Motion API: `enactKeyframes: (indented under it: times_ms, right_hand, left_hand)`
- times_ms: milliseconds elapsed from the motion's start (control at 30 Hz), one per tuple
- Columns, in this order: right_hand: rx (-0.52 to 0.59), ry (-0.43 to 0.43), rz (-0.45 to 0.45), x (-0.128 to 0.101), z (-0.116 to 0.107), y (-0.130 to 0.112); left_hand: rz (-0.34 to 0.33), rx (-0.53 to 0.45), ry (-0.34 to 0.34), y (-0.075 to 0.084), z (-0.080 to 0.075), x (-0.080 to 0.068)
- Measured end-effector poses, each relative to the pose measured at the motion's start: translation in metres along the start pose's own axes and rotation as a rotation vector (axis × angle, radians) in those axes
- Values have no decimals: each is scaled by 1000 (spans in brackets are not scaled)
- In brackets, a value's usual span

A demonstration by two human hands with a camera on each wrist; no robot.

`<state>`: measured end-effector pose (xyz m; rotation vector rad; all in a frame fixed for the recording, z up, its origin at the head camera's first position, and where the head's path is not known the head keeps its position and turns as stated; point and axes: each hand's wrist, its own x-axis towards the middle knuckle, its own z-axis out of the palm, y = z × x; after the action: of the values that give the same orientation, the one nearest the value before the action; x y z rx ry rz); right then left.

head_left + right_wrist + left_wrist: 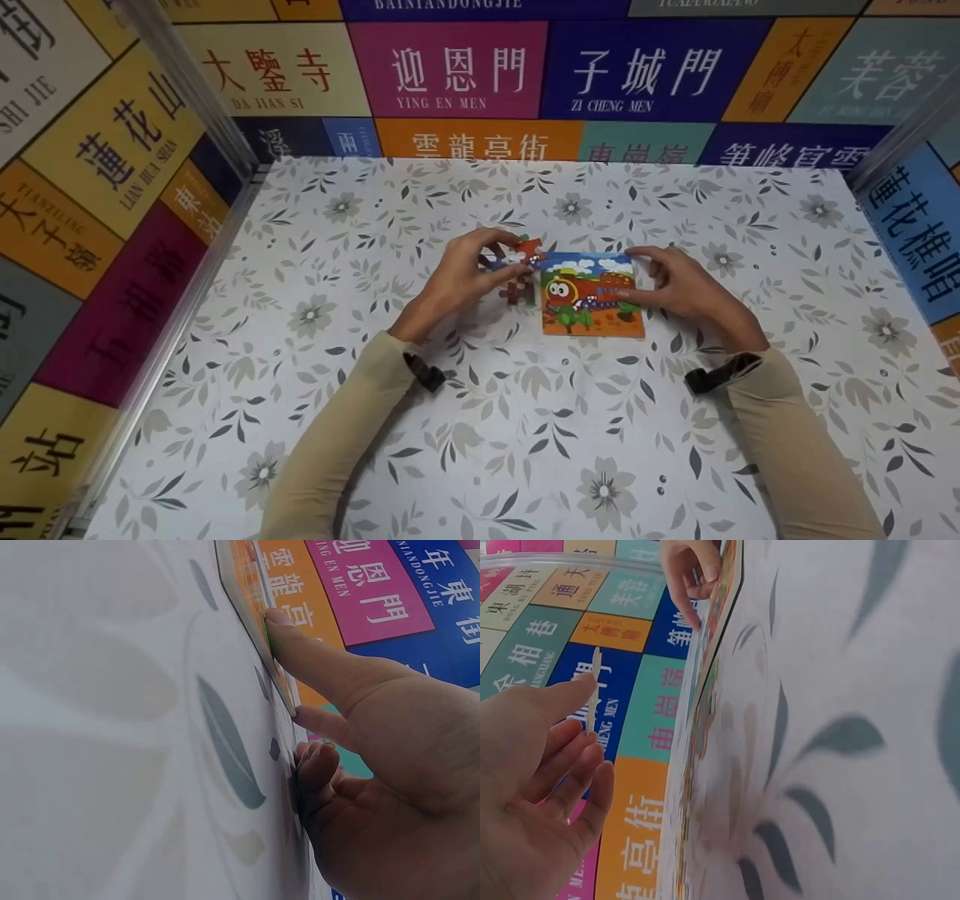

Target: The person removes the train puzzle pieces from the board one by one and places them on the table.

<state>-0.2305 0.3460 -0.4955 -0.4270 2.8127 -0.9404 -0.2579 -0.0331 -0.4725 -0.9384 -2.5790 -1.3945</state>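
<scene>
A square jigsaw puzzle (592, 300) with a cartoon train picture lies between the two hands in the head view. My left hand (457, 274), left of it, pinches a small jigsaw piece (529, 249) between thumb and fingers. The left wrist view shows this jigsaw piece (594, 694) edge-on, raised off the table. My right hand (686, 285) holds the puzzle at its right side, thumb on the picture and index finger at the upper right corner. In the right wrist view the puzzle's edge (251, 622) meets the thumb and index finger, while the other fingers are bent.
More loose jigsaw pieces (517, 291) lie beside the puzzle's left edge, partly under the left hand. The table (525, 450) has a white cover with grey flowers and leaves. Panels with colourful lettering (450, 71) rise behind it and at both sides.
</scene>
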Motion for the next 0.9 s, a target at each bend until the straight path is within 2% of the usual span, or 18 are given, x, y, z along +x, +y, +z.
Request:
enactKeyframes:
  times_ms: [333, 567, 700, 900]
  right_hand:
    - [18, -3, 44, 0, 1, -1]
    - [17, 1, 38, 2, 2, -1]
    - [22, 1, 45, 1, 1, -1]
    - [16, -8, 29, 1, 2, 0]
  left_hand:
    - [-35, 19, 7, -8, -18, -20]
    - [-15, 38, 5, -14, -25, -31]
    - [0, 68, -14, -17, -27, -33]
    - [28, 117, -81, -21, -31, -33]
